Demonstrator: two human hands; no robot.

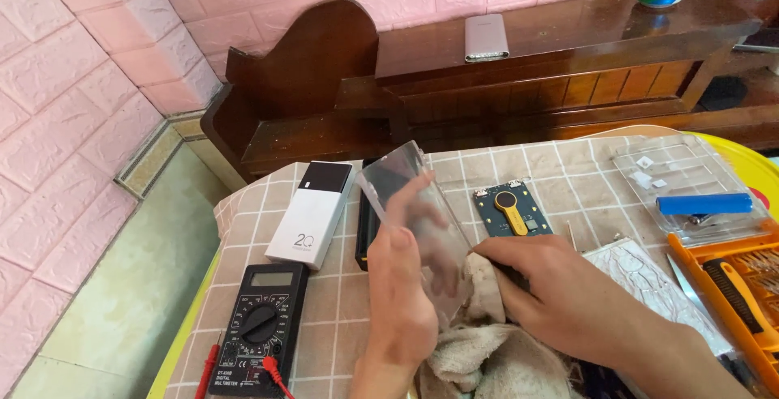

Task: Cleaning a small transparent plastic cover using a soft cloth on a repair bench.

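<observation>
Over checked tablecloth (324, 302), left hand (402, 302) gripping clear cover (414, 204)

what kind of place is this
Probably a home corner used for small electronics repair: a digital multimeter, a bare circuit board and an orange screwdriver kit lie on a checked tablecloth, with dark wooden furniture behind.
</observation>
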